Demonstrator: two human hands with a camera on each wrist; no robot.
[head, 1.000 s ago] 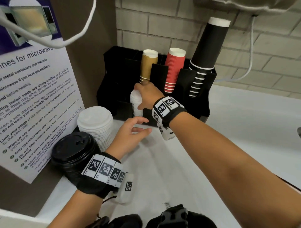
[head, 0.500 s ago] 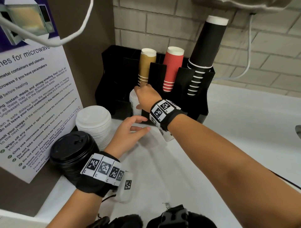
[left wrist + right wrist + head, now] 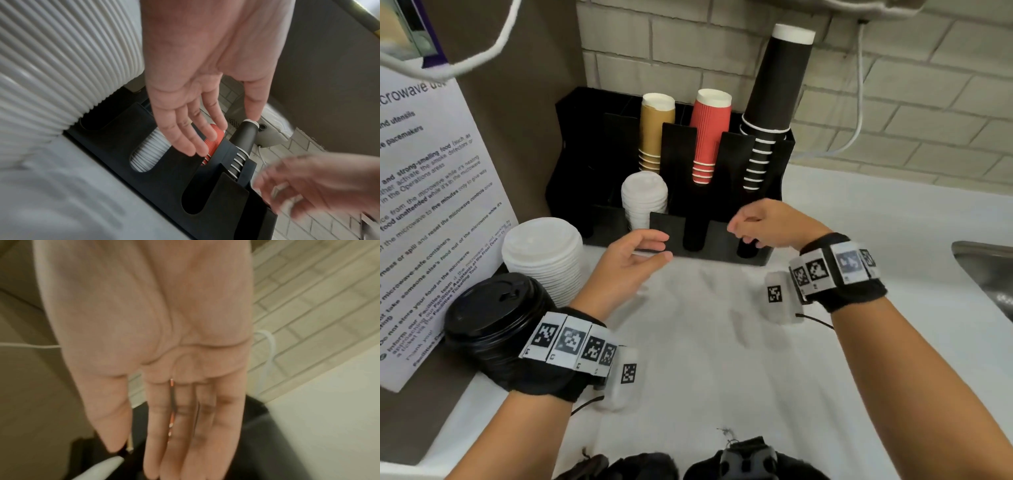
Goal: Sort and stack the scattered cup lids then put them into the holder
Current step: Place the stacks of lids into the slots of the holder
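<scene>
A stack of small white lids (image 3: 643,198) stands in a front slot of the black holder (image 3: 722,236); the left wrist view shows the same white lids (image 3: 149,154) behind the slot wall. A taller stack of large white lids (image 3: 544,257) and a stack of black lids (image 3: 493,311) sit on the counter at the left. My left hand (image 3: 640,250) hovers open in front of the holder, empty, its fingers (image 3: 185,134) straight. My right hand (image 3: 756,229) hangs empty over the holder's right front slots, and its fingers (image 3: 185,434) lie straight in the right wrist view.
Gold cups (image 3: 655,133), red cups (image 3: 709,137) and tall black cups (image 3: 770,102) stand in the holder's rear slots. A microwave notice (image 3: 431,205) leans at the left. A steel sink edge (image 3: 986,270) lies at the right. White counter (image 3: 722,359) spreads in front.
My right hand has let go of the small white lid stack, now standing in the holder, and drawn back to the right. The left hand has barely moved.
</scene>
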